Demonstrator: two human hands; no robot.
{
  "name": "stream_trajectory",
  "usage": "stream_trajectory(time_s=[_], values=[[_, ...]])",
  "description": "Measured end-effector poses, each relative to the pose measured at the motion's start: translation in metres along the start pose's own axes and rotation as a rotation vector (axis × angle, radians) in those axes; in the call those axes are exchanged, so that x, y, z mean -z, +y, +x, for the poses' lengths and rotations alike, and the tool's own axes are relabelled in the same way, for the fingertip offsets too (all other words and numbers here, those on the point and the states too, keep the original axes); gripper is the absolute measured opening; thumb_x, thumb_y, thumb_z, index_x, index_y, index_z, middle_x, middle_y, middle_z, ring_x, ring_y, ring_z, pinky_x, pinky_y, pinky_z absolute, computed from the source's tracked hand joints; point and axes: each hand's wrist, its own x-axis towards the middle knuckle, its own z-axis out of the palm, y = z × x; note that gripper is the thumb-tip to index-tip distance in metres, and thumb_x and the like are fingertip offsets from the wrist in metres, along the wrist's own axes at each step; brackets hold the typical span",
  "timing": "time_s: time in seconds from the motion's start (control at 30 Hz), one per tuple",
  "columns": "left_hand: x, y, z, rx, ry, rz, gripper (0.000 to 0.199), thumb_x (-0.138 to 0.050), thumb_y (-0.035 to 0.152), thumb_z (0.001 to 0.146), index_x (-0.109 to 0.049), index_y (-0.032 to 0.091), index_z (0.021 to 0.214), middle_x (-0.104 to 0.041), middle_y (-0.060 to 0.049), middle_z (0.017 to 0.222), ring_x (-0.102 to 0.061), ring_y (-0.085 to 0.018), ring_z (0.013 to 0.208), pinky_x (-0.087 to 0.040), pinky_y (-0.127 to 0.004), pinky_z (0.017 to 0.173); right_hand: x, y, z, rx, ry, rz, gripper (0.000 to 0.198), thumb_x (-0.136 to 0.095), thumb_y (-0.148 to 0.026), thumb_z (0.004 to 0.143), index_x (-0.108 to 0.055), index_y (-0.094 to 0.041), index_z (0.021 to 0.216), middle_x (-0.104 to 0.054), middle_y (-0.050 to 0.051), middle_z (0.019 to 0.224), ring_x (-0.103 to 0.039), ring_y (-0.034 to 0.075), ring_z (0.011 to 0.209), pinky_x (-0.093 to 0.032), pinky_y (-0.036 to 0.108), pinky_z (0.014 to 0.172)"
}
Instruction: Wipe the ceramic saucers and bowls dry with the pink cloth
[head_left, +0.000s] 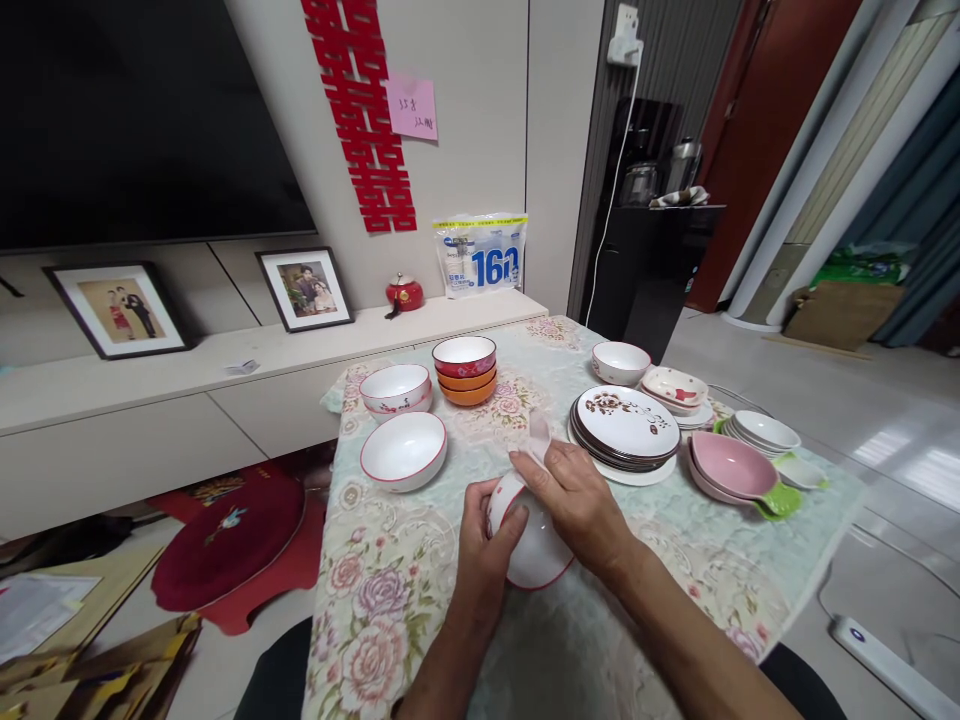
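My left hand (491, 545) grips a white bowl (538, 550) with a red rim, tilted on its side above the table. Its thumb lies inside the bowl and its fingers run along the outside. At the bowl's far edge, my right hand (574, 495) is closed on a pale, thin wipe (538, 437), part of which sticks up past the fingers. Left of my hands stands another red-rimmed white bowl (403, 452), with a stack of similar bowls (396, 390) behind it. A stack of red and orange bowls (465, 370) stands farther back.
On the right are stacked brown-rimmed plates (626, 425), a white bowl (621, 362), pink leaf-handled dishes (733, 465) and small white bowls (761, 432). A flowered cloth (390, 600) covers the table. Behind it, a low cabinet (225, 375) carries framed photos and a plastic packet (481, 258).
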Motion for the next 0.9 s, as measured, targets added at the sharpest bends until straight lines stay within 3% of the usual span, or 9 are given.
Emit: stream_trajectory(time_s=[0.13, 0.3, 0.43, 0.63, 0.73, 0.83, 0.9], values=[[0.0, -0.005, 0.001, 0.008, 0.022, -0.067, 0.05, -0.072, 0.042, 0.077, -0.059, 0.019, 0.119, -0.068, -0.008, 0.112, -0.062, -0.024, 0.1, -0.048, -0.033, 0.086, -0.005, -0.005, 0.002, -0.08, -0.04, 0.09, 0.039, -0.039, -0.014, 0.098, -0.054, -0.011, 0.134, -0.062, 0.017, 0.107, -0.054, 0.03, 0.105, -0.05, 0.047, 0.091], [-0.001, -0.01, 0.001, 0.073, 0.107, -0.159, 0.056, -0.072, 0.044, 0.078, -0.055, 0.019, 0.126, -0.065, -0.011, 0.121, -0.065, -0.024, 0.099, -0.051, -0.033, 0.082, -0.017, 0.002, -0.006, -0.433, -0.099, 0.215, 0.044, -0.04, -0.021, 0.097, -0.051, -0.008, 0.138, -0.062, 0.018, 0.103, -0.057, 0.031, 0.099, -0.051, 0.048, 0.087], [-0.004, -0.003, 0.003, 0.056, 0.186, -0.213, 0.059, -0.07, 0.046, 0.08, -0.051, 0.019, 0.129, -0.065, -0.012, 0.118, -0.067, -0.025, 0.095, -0.054, -0.035, 0.078, -0.021, 0.011, -0.018, -0.693, -0.154, 0.509, 0.038, -0.043, -0.032, 0.096, -0.061, -0.016, 0.126, -0.068, 0.015, 0.11, -0.063, 0.029, 0.102, -0.051, 0.044, 0.089], [-0.003, -0.002, 0.007, 0.007, 0.214, -0.197, 0.055, -0.057, 0.051, 0.088, -0.048, 0.021, 0.134, -0.062, -0.015, 0.126, -0.063, -0.03, 0.11, -0.055, -0.039, 0.084, -0.022, 0.009, -0.023, -1.003, -0.322, 0.993, 0.042, -0.053, -0.052, 0.089, -0.069, -0.015, 0.101, -0.073, 0.007, 0.08, -0.066, 0.023, 0.069, -0.054, 0.032, 0.061], [0.0, -0.011, 0.007, -0.004, 0.18, -0.154, 0.056, -0.059, 0.051, 0.086, -0.051, 0.021, 0.133, -0.063, -0.016, 0.125, -0.062, -0.033, 0.114, -0.054, -0.043, 0.088, -0.021, 0.009, -0.02, -0.978, -0.22, 1.02, 0.049, -0.058, -0.053, 0.086, -0.065, -0.015, 0.117, -0.073, 0.011, 0.105, -0.068, 0.027, 0.091, -0.055, 0.038, 0.078], [0.002, -0.023, 0.009, -0.022, 0.133, -0.111, 0.054, -0.06, 0.052, 0.085, -0.058, 0.021, 0.128, -0.067, -0.016, 0.12, -0.061, -0.035, 0.116, -0.052, -0.047, 0.094, -0.018, 0.01, -0.017, -0.873, -0.058, 0.876, 0.058, -0.06, -0.051, 0.085, -0.057, -0.018, 0.132, -0.061, 0.013, 0.134, -0.056, 0.03, 0.122, -0.042, 0.046, 0.105], [0.003, -0.032, 0.01, -0.03, 0.105, -0.081, 0.053, -0.062, 0.052, 0.082, -0.06, 0.022, 0.126, -0.067, -0.016, 0.119, -0.058, -0.037, 0.12, -0.05, -0.048, 0.097, -0.017, 0.012, -0.017, -0.844, -0.023, 0.842, 0.06, -0.06, -0.052, 0.086, -0.055, -0.018, 0.135, -0.056, 0.013, 0.14, -0.05, 0.031, 0.129, -0.035, 0.048, 0.111]])
